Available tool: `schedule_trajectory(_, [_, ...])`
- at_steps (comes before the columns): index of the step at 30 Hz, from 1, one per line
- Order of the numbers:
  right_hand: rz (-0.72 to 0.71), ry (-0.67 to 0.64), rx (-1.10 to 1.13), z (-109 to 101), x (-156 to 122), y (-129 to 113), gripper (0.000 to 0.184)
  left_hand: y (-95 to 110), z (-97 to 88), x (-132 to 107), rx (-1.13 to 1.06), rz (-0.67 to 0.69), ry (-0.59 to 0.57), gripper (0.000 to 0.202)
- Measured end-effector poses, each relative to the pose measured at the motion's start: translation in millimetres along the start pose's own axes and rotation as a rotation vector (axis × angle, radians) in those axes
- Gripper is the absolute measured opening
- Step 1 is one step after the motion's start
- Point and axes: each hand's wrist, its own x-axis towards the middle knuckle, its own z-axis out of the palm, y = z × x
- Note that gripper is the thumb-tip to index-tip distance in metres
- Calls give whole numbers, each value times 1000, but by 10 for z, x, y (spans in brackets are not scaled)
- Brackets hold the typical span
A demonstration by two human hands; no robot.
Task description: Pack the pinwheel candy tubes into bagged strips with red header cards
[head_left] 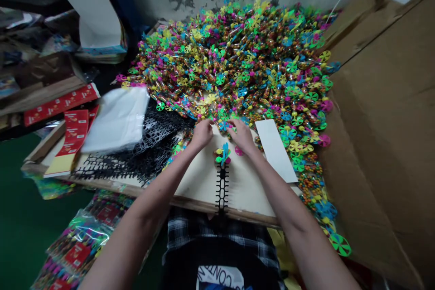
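Note:
A large heap of small clear tubes filled with coloured beads and topped with little plastic fans (234,59) covers the back of the table. My left hand (203,133) is at its near edge with fingers curled in; whatever they hold is hidden. Close to it, my right hand (242,136) reaches in with thumb and fingers apart around a blue fan toy (223,125). Nearer my body, a black plastic strip with open slots (222,188) lies on the cream board (197,186), with several fan toys (223,155) at its far end.
A white card strip (276,149) lies right of my right arm. To the left are black slotted strips (159,133), clear plastic bags (117,118) and red printed cards (75,131). Cardboard (384,122) walls the right side. Packed bags (81,244) sit below, left.

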Motion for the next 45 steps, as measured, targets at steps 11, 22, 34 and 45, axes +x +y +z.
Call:
schedule_trajectory(11, [1,-175,-227,-57,-55,146,26,221,397,339,42,-393,7,46])
schedule_trajectory(22, [292,437,-143,-310,-281,214,35,-60,42,-124,-791,-211,147,22])
schedule_trajectory(34, [541,-217,-416,-165,-358,-353,45,-308,-72,-1034,-817,-162,212,33])
schedule_trajectory(45, [710,69,-215,-616,-756,-260,24,-96,40,-1521,-989,-369,112,43])
